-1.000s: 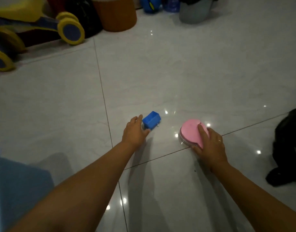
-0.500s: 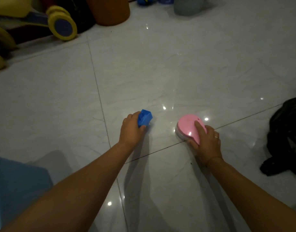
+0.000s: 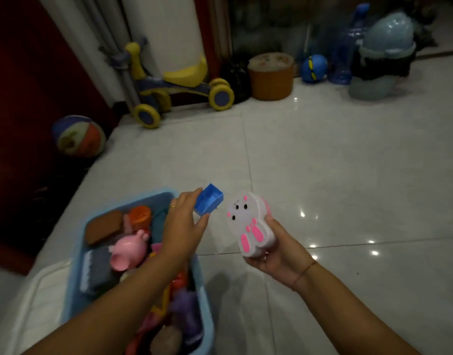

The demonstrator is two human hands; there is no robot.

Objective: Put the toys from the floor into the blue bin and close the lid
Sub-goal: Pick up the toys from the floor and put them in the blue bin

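Observation:
My left hand (image 3: 184,224) holds a small blue box-shaped toy (image 3: 208,202) above the far right corner of the blue bin (image 3: 206,311). The bin stands open at lower left and is full of toys, among them a pink pig figure (image 3: 129,249) and a brown block (image 3: 103,226). My right hand (image 3: 279,252) grips a white and pink rabbit-shaped toy (image 3: 248,224), lifted off the floor just right of the bin. A white lid (image 3: 41,298) lies flat on the floor left of the bin.
Along the back wall stand a yellow and blue ride-on toy (image 3: 174,88), an orange round stool (image 3: 270,76), a blue ball (image 3: 314,69), a blue water bottle (image 3: 344,49) and a pale blue bin (image 3: 384,55). A striped ball (image 3: 78,135) lies at left.
Both hands have lifted their toys off the floor and swung left to the bin. The rabbit toy is now turned face up.

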